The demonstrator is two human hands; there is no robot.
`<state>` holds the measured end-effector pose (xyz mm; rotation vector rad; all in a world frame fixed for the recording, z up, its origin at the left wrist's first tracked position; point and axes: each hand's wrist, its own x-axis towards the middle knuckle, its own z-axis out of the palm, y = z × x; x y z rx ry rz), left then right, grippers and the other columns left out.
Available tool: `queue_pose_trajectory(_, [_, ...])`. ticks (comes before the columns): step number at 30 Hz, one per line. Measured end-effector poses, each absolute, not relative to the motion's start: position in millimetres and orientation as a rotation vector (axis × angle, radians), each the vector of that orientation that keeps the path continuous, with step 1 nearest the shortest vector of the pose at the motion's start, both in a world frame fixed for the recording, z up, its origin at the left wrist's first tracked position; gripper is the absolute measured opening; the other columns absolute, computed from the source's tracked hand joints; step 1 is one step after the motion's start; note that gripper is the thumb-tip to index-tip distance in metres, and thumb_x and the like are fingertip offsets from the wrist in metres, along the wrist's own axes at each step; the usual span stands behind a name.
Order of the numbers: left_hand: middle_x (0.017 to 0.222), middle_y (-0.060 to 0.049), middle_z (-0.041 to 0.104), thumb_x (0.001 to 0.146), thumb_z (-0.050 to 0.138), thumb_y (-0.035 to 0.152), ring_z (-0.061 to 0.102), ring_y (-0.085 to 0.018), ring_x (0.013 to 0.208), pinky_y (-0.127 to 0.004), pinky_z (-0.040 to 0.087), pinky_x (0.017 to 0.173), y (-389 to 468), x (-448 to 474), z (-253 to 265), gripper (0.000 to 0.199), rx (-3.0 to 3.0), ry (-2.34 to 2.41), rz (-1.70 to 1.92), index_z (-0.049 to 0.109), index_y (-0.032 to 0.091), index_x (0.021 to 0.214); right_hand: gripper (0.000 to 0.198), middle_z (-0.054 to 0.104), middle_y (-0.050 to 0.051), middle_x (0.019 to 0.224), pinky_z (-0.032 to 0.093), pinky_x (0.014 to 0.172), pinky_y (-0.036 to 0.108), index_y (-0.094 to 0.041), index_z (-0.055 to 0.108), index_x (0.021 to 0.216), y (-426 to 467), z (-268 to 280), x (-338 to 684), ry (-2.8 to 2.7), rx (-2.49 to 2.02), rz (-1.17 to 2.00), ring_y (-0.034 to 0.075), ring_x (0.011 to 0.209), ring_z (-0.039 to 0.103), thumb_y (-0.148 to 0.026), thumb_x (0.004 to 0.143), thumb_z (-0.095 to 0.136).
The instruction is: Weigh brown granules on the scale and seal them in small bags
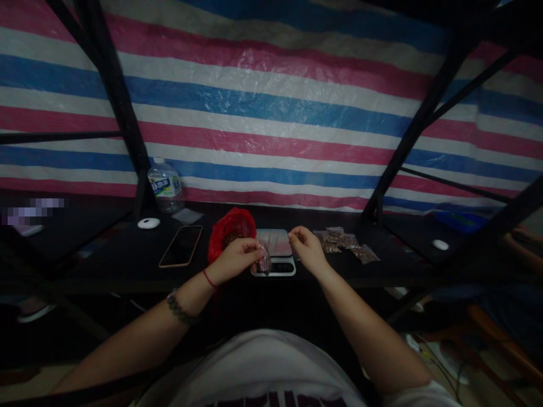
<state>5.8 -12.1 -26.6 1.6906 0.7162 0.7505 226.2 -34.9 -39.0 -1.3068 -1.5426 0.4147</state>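
My left hand [241, 254] pinches a small clear plastic bag [264, 263] with brown contents, held over the front left of a kitchen scale [278, 240]. The bag covers part of the scale's front panel. On the scale's right side, my right hand [307, 249] has its fingers drawn together; whatever they hold, if anything, is too small to make out. A red plastic bag [241, 217] with small brown pieces [232, 238] stands open beside my left hand. Several filled small bags [348, 242] lie to the right of my right hand.
A phone [181, 246] lies at the left, near a white mouse-shaped object [149, 223], a clear plastic bottle [164, 186] and a flat clear bag [188, 216]. Dark metal posts [123, 107] frame the black table, with striped sheeting [263, 113] behind. Part of another person [524, 249] shows at the right.
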Motion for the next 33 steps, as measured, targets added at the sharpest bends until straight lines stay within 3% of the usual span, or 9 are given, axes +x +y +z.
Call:
queue_pose_trajectory(5, [0.060, -0.001, 0.062, 0.076, 0.063, 0.041, 0.055, -0.009, 0.048, -0.020, 0.043, 0.047, -27.3, 4.6, -10.9, 0.031, 1.732, 0.671, 0.655, 0.060, 0.012, 0.067, 0.033, 0.048, -0.003, 0.059, 0.035, 0.053, 0.022, -0.017, 0.053, 0.067, -59.8, -16.0, 212.6, -1.759, -1.157, 0.741, 0.010, 0.055, 0.043, -0.046, 0.082, 0.055])
queue_pose_trajectory(9, [0.065, -0.003, 0.065, 0.076, 0.064, 0.042, 0.056, -0.009, 0.048, -0.020, 0.043, 0.047, -47.0, 5.8, 0.5, 0.031, 1.687, 0.629, 0.658, 0.062, 0.012, 0.071, 0.042, 0.054, -0.001, 0.062, 0.039, 0.055, 0.023, -0.017, 0.053, 0.066, -82.2, -2.7, 197.0, -1.834, -0.926, 1.089, 0.011, 0.057, 0.049, -0.057, 0.078, 0.058])
queue_pose_trajectory(17, [0.054, 0.001, 0.060, 0.072, 0.068, 0.043, 0.055, -0.009, 0.048, -0.020, 0.041, 0.047, -42.5, 14.1, -16.6, 0.031, 1.617, 0.677, 0.694, 0.060, 0.013, 0.067, 0.033, 0.054, -0.004, 0.057, 0.033, 0.051, 0.020, -0.015, 0.057, 0.060, -90.3, -5.7, 185.2, -1.935, -1.251, 0.730, 0.008, 0.054, 0.046, -0.042, 0.066, 0.076])
queue_pose_trajectory(22, [0.053, 0.002, 0.057, 0.071, 0.069, 0.047, 0.053, -0.008, 0.047, -0.019, 0.041, 0.046, -43.7, 16.8, -19.0, 0.036, 1.615, 0.670, 0.711, 0.057, 0.013, 0.064, 0.018, 0.063, 0.000, 0.064, 0.037, 0.052, 0.020, -0.014, 0.065, 0.071, -89.4, -8.2, 183.5, -1.937, -1.224, 0.890, 0.011, 0.058, 0.055, -0.032, 0.076, 0.066])
queue_pose_trajectory(28, [0.061, -0.001, 0.060, 0.072, 0.067, 0.050, 0.054, -0.008, 0.050, -0.019, 0.045, 0.047, -42.4, 14.3, -18.3, 0.039, 1.602, 0.596, 0.661, 0.060, 0.012, 0.069, 0.023, 0.070, 0.004, 0.083, 0.046, 0.069, 0.024, -0.014, 0.069, 0.086, -84.5, -4.6, 194.0, -1.985, -0.998, 1.195, 0.013, 0.074, 0.062, -0.033, 0.085, 0.056])
queue_pose_trajectory(33, [0.059, 0.001, 0.058, 0.076, 0.063, 0.045, 0.054, -0.007, 0.047, -0.018, 0.040, 0.045, -42.1, 13.9, -18.8, 0.033, 1.618, 0.608, 0.650, 0.057, 0.013, 0.070, 0.027, 0.065, 0.002, 0.071, 0.043, 0.063, 0.021, -0.014, 0.067, 0.077, -82.2, 0.1, 198.9, -2.017, -0.954, 1.167, 0.011, 0.064, 0.056, -0.028, 0.088, 0.047])
